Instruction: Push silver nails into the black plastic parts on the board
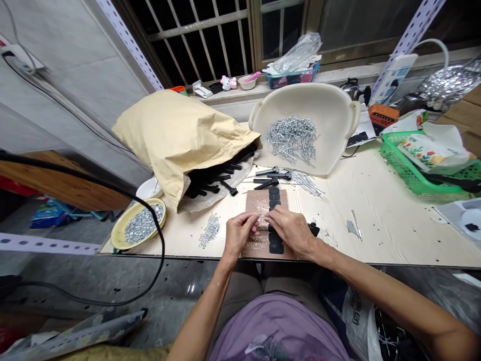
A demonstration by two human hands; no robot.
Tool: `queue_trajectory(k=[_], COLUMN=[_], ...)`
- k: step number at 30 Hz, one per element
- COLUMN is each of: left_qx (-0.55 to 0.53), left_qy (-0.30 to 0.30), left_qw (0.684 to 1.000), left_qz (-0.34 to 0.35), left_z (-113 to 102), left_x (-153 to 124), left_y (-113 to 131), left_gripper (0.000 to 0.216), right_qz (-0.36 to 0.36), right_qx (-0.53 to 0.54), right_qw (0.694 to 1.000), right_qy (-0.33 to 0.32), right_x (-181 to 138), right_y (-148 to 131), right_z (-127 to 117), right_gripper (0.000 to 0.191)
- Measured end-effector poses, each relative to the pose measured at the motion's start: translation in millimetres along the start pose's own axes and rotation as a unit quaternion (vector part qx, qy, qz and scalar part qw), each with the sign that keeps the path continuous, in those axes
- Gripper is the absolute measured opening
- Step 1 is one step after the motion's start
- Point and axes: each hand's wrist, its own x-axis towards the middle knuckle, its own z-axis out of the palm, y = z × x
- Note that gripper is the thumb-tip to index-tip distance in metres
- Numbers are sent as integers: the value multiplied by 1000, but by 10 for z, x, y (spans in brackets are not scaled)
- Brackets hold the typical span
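Observation:
Over a brown board (pixel 255 200), my left hand (pixel 240 231) and my right hand (pixel 295 233) meet with fingertips pinched together. Something tiny and pale sits between them, too small to name. Beneath my right hand runs a column of black squarish pads (pixel 276 243), partly hidden by it. Pale crumbs are scattered on the board. Just beyond it lie several black T-shaped plastic pieces (pixel 266 183) and a spread of long thin metal pins (pixel 304 181). To the left of my left hand is a small heap of little metal parts (pixel 209 230).
A paper sack (pixel 165 130) spills black pieces at the back left. A yellow bowl (pixel 116 233) holds small metal parts. Behind the board leans a large white basin (pixel 330 125) with metal pins (pixel 293 138). A green basket (pixel 402 165) stands right; a black cable (pixel 164 240) loops at left.

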Motion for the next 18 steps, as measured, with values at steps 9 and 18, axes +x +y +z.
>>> queue_trajectory(k=[9, 18], left_qx=[37, -17], left_qy=[-19, -51], left_qw=[999, 997], left_qz=[24, -48], left_z=[31, 37], left_x=[13, 30], left_y=[-55, -43], left_gripper=[25, 35], right_qz=[16, 56], right_qx=[79, 159], right_qw=[997, 985], right_qy=[-4, -31], right_x=[-33, 24], right_y=[48, 137], right_z=[-14, -14], right_gripper=[24, 23])
